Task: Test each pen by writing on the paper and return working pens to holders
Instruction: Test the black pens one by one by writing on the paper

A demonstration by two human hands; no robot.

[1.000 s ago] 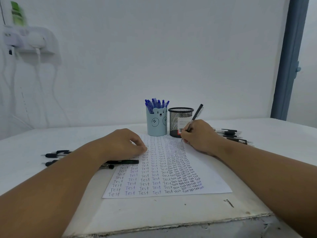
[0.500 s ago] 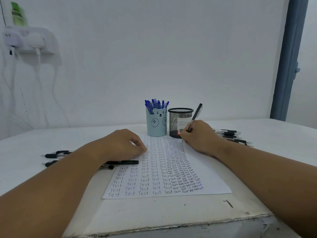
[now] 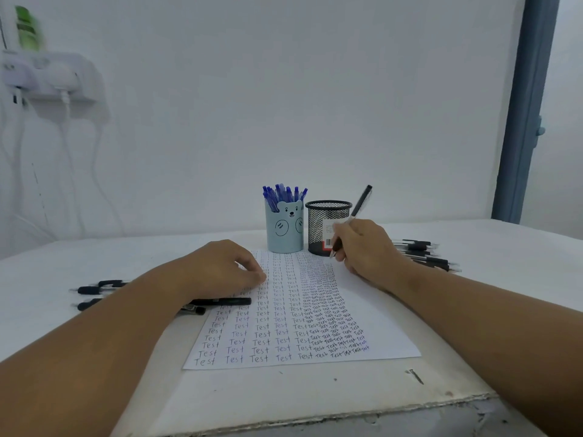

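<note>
A white paper (image 3: 378, 326) covered in rows of the word "Test" lies in the middle of the table. My right hand (image 3: 366, 247) grips a black pen (image 3: 361, 203) with its tip at the paper's top right area. My left hand (image 3: 220, 269) rests with curled fingers on the paper's left edge, pressing it down. Behind the paper stand a light blue bear holder (image 3: 284, 230) full of blue pens and a black mesh holder (image 3: 321, 225) that looks empty.
Several black pens (image 3: 419, 252) lie in a pile to the right of my right hand. More black pens (image 3: 94, 290) lie left of the paper, one (image 3: 227, 301) under my left wrist. The table's chipped front edge (image 3: 347, 414) is close. A small screw (image 3: 415, 375) lies near it.
My right hand has shifted the pen very slightly while writing at the paper's top; the left hand stays in place.
</note>
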